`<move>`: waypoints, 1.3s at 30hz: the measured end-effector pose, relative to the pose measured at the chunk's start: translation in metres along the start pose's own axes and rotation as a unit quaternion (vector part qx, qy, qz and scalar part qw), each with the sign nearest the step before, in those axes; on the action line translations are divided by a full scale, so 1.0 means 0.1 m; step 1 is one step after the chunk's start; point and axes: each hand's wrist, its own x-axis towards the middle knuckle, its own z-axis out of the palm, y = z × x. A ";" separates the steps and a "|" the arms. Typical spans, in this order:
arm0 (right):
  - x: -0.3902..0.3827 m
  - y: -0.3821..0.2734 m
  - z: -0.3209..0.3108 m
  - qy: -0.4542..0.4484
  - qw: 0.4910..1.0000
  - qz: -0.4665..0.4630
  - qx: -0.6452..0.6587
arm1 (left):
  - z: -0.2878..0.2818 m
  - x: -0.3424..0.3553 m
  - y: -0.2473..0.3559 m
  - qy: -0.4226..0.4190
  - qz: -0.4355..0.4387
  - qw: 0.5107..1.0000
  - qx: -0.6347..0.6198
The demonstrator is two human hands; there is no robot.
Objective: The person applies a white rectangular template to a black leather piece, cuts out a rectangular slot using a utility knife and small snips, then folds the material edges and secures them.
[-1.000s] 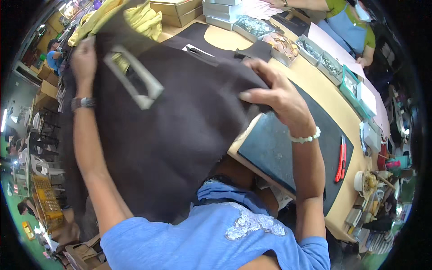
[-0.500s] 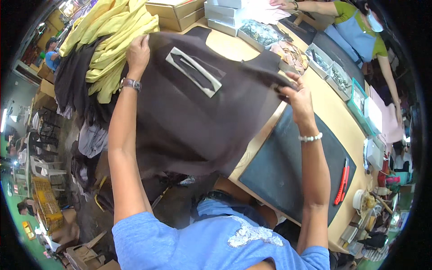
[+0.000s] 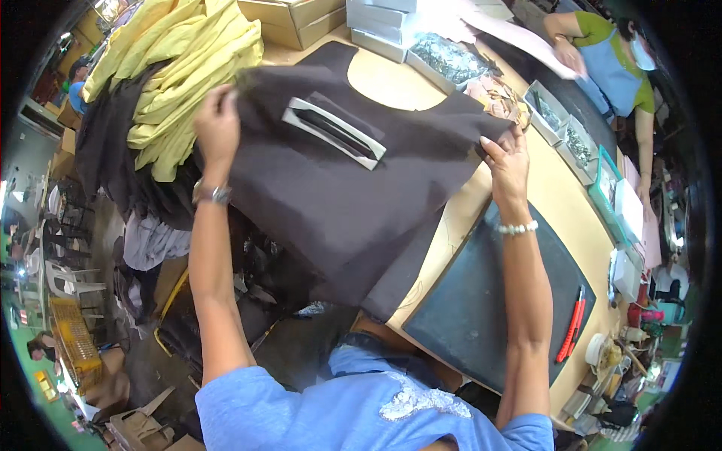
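From far away, I saw the dark cloth [image 3: 331,218] spread over the left part of the table [image 3: 391,83]. The right hand [image 3: 511,167] pinched its right corner between thumb and fingers. The left hand [image 3: 216,139] was by its left edge, but I could not tell if those fingers gripped. This looked like the laying-out step. I thought the next move needed a soft pull to smooth it, with the pale frame [image 3: 370,161] facing up.

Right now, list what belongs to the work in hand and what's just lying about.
In the work: dark cloth panel, its pale-bordered strip, right hand pinching the panel, left hand beside it.

Apparently lying about: red cutter, yellow cloth, cardboard box.
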 end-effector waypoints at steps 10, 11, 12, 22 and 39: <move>-1.17 -1.10 0.38 -0.163 0.966 -0.085 0.179 | -2.29 -0.46 0.62 0.393 -0.009 0.910 0.127; -1.18 -1.15 0.38 -0.168 0.961 -0.128 0.181 | -2.31 -0.43 0.78 0.423 -0.036 0.890 0.164; -1.18 -1.18 0.37 -0.167 0.958 -0.146 0.179 | -2.40 -0.42 0.69 0.362 0.055 0.899 0.239; -2.18 -0.74 0.39 -0.533 0.821 0.207 0.010 | -2.40 -1.69 -0.55 0.278 -0.069 0.906 0.311; 0.24 0.17 -0.28 0.034 0.999 -0.004 -0.009 | 0.45 0.31 -0.14 0.009 0.077 0.997 0.015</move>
